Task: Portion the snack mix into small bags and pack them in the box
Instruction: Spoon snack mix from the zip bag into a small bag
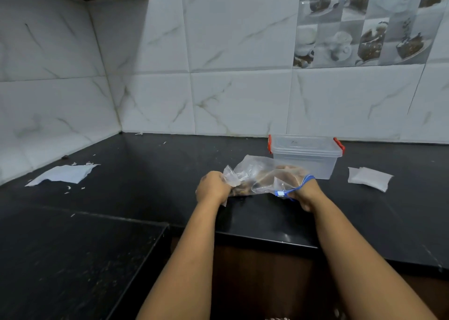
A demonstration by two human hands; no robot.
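clear plastic zip bag [260, 177] of snack mix hangs just above the black counter [145, 173]; our left hand [212, 188] clenches its bottom corner, our right hand [307, 192] grips the blue zip end (likely to steady the mouth). lidded box [306, 155] waits just behind, small bags [369, 178] right.

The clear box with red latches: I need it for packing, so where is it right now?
In the head view, the clear box stands right of centre on the black counter, against the tiled wall, just behind the snack bag.
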